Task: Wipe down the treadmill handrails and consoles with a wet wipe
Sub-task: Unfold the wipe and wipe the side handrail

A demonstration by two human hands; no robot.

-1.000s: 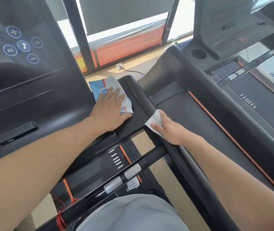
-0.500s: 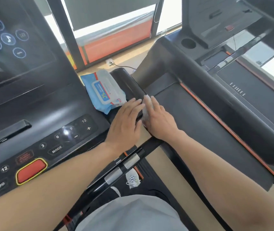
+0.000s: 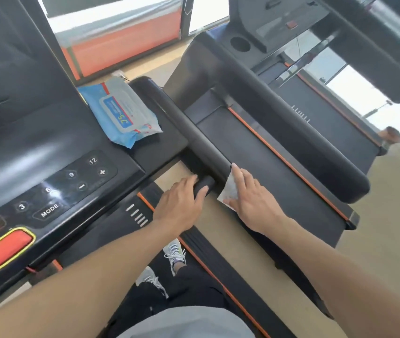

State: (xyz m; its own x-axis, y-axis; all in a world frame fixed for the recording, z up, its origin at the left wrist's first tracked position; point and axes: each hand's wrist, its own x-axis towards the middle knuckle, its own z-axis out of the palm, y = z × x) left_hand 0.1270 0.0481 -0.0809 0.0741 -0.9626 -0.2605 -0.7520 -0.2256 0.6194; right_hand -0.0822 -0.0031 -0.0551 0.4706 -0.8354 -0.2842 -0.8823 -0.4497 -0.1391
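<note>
The right hand (image 3: 252, 201) lay with fingers straight over a white wet wipe (image 3: 229, 191), pressing it against the near end of the treadmill's black padded handrail (image 3: 201, 140). The left hand (image 3: 182, 206) curled round the thinner black crossbar (image 3: 202, 185) just beside that wipe, thumb on the near side. Farther up the same handrail, a blue pack of wipes (image 3: 121, 113) rested flat on the console (image 3: 72, 172) ledge, touching the rail's inner side. The console's keypad showed numbers, a MODE key and a red stop button (image 3: 4, 252) at lower left. A neighbouring treadmill (image 3: 291, 132) stood to the right.
</note>
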